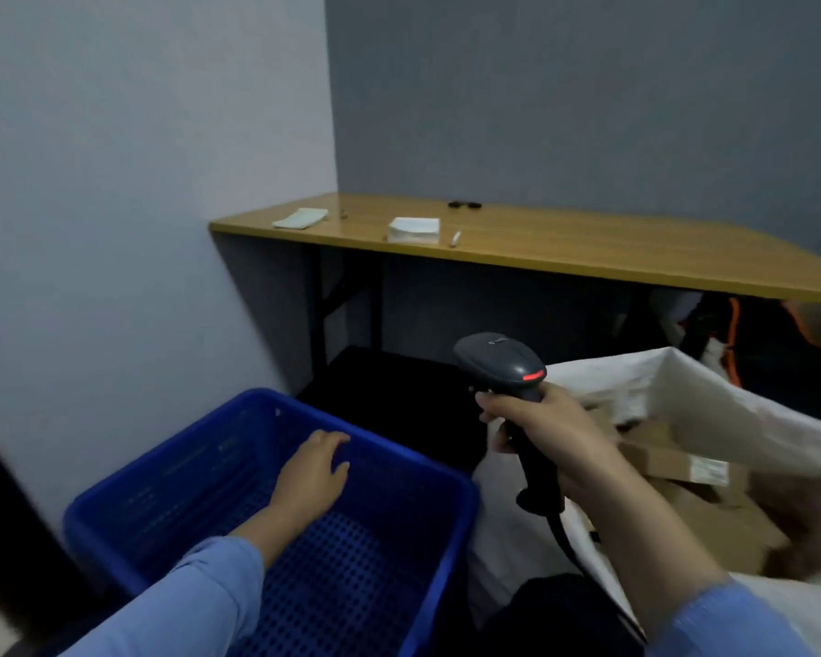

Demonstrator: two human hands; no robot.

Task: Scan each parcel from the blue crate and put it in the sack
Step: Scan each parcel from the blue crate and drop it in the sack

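The blue crate (pixel 451 528) stands on the floor at lower left; I see only its perforated bottom, with no parcel showing inside. My left hand (pixel 311 476) hovers over the crate's interior, fingers apart, holding nothing. My right hand (pixel 546 438) grips the handle of a dark barcode scanner (pixel 498 365) with a red light on its head, its cable trailing down. To the right, the white sack (pixel 712 395) stands open with several brown cardboard parcels (pixel 683 471) inside, one bearing a white label.
A long wooden table (pixel 588 253) runs along the grey back wall, with white paper stacks (pixel 413 228), a pen and small dark items on it. Black table legs stand behind the crate. Orange-strapped white bags (pixel 726 343) sit under the table at right.
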